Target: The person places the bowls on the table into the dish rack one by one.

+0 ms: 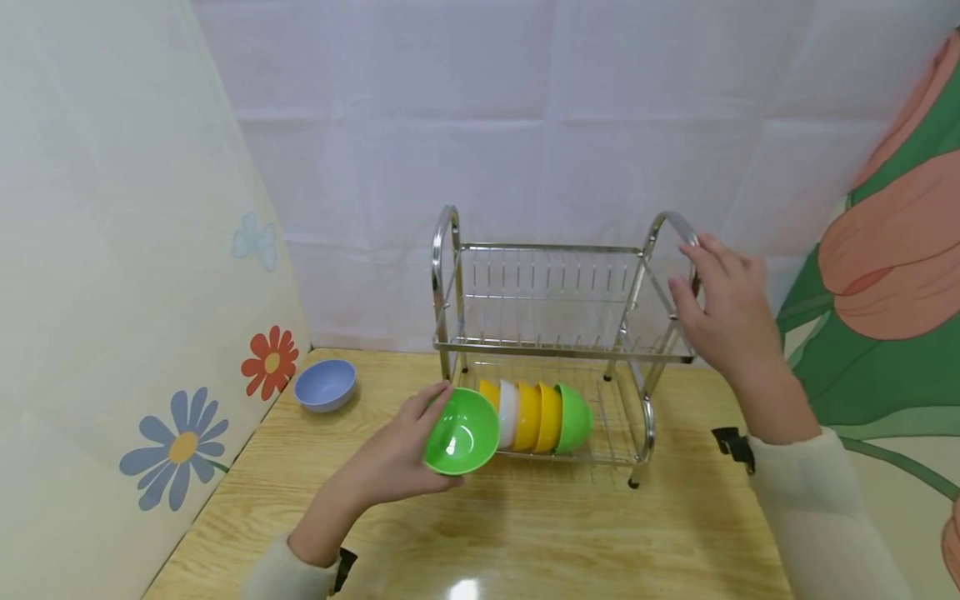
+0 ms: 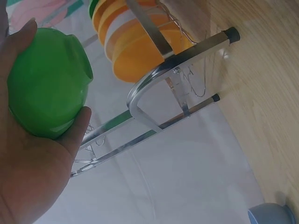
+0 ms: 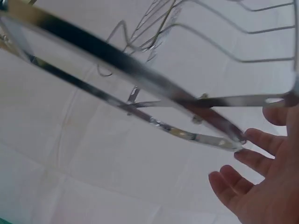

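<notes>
My left hand grips a small green bowl by its side, with the open side tilted up toward the head camera. In the left wrist view, the thumb and fingers curl round the outside of this green bowl. The bowl is in front of the lower left of a two-tier metal dish rack. On its lower tier stand nested bowls on edge: yellow ones, a white one and a green one. My right hand touches the rack's upper right frame with loosely extended fingers.
A blue bowl sits on the wooden table at the left, beside a flower-printed wall. White cloth hangs behind the rack. Another printed panel stands at the right. The rack's upper tier holds no bowls.
</notes>
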Demonstrator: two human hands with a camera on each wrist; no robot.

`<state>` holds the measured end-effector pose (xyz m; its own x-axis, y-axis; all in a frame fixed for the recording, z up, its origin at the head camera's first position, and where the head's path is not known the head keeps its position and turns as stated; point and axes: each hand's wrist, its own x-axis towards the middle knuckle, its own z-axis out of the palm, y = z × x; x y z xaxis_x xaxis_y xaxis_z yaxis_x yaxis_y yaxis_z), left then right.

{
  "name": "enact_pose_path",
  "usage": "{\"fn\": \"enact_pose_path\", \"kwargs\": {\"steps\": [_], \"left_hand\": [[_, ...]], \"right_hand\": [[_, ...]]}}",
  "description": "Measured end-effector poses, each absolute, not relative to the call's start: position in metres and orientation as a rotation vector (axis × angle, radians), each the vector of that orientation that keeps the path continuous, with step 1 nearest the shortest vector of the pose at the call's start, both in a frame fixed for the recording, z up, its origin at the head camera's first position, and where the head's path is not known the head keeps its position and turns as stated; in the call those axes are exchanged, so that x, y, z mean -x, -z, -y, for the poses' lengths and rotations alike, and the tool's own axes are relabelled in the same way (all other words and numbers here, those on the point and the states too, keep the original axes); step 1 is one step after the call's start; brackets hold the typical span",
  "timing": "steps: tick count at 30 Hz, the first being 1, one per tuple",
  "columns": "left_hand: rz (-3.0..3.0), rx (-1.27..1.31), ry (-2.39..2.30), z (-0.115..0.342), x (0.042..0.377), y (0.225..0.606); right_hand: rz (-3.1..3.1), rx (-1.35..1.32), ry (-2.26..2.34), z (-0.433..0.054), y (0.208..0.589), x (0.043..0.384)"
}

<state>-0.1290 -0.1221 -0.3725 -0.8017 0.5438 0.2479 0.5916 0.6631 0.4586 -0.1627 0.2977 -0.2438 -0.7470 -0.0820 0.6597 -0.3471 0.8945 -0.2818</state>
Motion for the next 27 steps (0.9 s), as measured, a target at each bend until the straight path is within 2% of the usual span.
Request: {"fn": "enact_pose_path", "kwargs": {"steps": [15, 27], "left_hand": [[2.774, 0.983, 0.789, 0.106, 0.132, 0.374], [2.731, 1.027, 0.830, 0.094, 0.129, 0.373]], "right_hand": [[1.753, -0.554, -0.589, -0.234, 0.286, 0.111], [1.860, -0.620, -0.708, -0.204, 0.332, 0.101]]}}
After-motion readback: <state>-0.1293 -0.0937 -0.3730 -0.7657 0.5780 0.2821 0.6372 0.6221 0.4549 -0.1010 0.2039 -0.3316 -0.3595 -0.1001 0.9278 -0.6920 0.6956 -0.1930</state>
